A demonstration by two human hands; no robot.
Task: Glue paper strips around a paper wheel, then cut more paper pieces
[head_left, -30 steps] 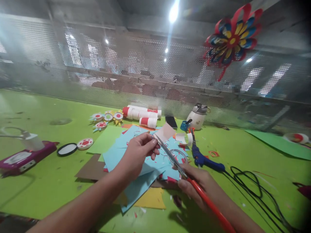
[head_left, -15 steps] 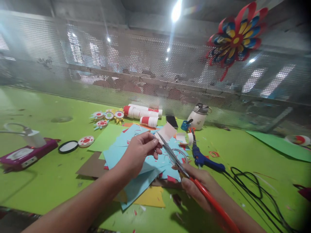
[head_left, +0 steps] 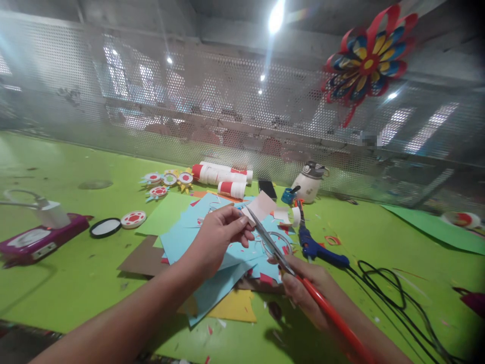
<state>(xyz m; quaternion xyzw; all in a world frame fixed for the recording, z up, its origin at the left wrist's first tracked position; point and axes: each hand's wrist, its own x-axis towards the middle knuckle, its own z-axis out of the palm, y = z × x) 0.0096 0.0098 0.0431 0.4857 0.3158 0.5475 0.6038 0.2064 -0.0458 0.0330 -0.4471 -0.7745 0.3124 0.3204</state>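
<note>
Head view. Left hand raised over the counter, fingers pinched together on the near edge of a small pale card. Right hand lower and nearer, wrapped round the red handles of scissors, fingers closed on them. Blades pointed up and away, tips just at the card's lower edge beside the left fingertips; could not tell whether slightly parted or closed. Card held in the air above a loose heap of blue sheets, with a yellow sheet and a brown one poking out beneath.

Just right of the heap, a blue glue gun lay on the counter, black cord looping off to the right. Behind the heap, near the mesh wall, white rolls with red bands, a few paper rosettes beside them, and a white pot further right. At far left, a purple device with two round discs near it. On the mesh, upper right, a red, blue and yellow paper flower.
</note>
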